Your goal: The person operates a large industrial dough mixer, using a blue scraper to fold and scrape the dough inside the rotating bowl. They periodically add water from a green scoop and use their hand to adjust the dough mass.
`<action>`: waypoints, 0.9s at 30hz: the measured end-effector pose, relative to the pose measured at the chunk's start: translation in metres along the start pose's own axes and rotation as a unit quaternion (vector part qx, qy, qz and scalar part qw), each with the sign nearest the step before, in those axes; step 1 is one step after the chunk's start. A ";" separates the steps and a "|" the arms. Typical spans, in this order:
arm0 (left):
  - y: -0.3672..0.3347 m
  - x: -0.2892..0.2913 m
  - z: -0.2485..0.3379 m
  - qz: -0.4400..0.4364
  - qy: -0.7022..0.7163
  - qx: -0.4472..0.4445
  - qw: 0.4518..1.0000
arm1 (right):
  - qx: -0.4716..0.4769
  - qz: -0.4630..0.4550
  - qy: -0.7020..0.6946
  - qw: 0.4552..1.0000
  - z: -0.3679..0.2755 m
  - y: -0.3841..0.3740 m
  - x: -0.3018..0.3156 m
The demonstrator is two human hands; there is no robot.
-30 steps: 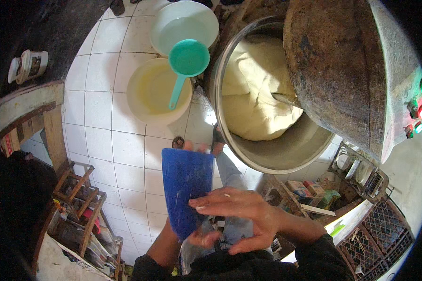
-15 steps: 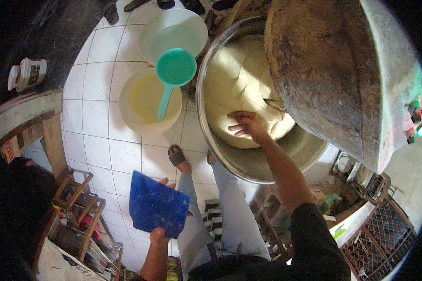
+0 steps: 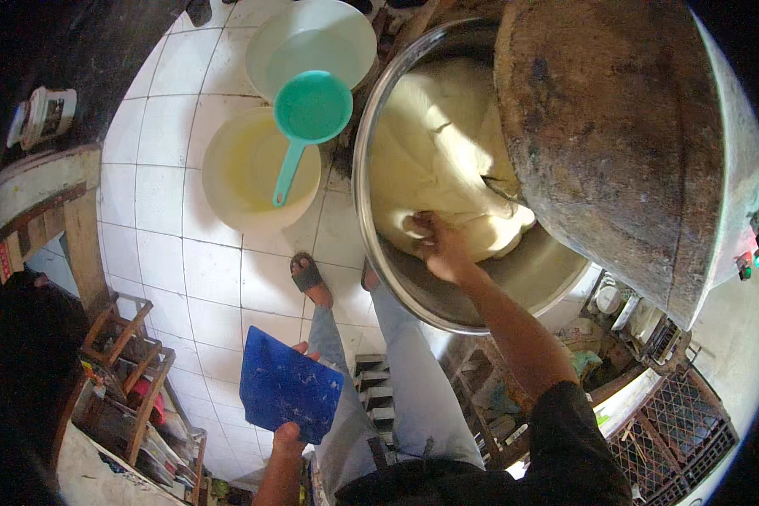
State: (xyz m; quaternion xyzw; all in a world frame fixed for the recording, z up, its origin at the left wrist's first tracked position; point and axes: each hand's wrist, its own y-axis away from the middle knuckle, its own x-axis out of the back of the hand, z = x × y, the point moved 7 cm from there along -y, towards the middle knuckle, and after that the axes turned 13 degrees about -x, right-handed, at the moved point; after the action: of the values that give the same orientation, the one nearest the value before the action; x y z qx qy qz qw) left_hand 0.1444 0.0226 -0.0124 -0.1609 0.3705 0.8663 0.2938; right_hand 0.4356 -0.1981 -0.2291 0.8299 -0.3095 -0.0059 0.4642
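Note:
My left hand (image 3: 288, 432) grips a flat blue plastic dough scraper (image 3: 288, 384) marked with whitish smears, thumb on its near face and fingers behind it. My right hand (image 3: 438, 244) reaches into a large round metal mixing bowl (image 3: 364, 181). Its fingers are curled into the near left edge of a big pale mass of dough (image 3: 422, 152). A dark metal piece, likely the mixer's hook (image 3: 504, 192), emerges from the dough and is partly hidden.
A worn, brown-stained mixer housing (image 3: 607, 126) overhangs the bowl's right side. To the left, a green dipper (image 3: 314, 105) rests across a tub of yellowish liquid (image 3: 253, 185) and a pale basin (image 3: 312, 42). Wooden racks (image 3: 135, 363) and a dark crate (image 3: 670, 430) stand lower down.
My right hand's fingers have gone from spread on the dough to curled into its near edge. The dough's surface has shifted shape. My left hand still holds the scraper; the whole view has shifted slightly.

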 end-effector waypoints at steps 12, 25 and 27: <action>0.010 0.020 0.000 0.028 0.054 0.041 0.997 | 0.135 0.215 0.449 0.857 -0.098 0.018 0.026; 0.008 0.027 -0.006 0.039 0.040 0.045 0.997 | 0.266 0.094 0.595 0.753 -0.061 -0.044 -0.059; 0.010 0.025 -0.003 0.040 0.032 0.053 0.997 | 0.167 0.029 0.544 0.822 -0.072 -0.049 -0.058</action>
State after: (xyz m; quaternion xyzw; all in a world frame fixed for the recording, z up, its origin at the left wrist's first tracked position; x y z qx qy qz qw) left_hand 0.1186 0.0248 -0.0209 -0.1572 0.4314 0.8511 0.2548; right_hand 0.4353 -0.0947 -0.2423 0.7537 -0.0274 0.5116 0.4116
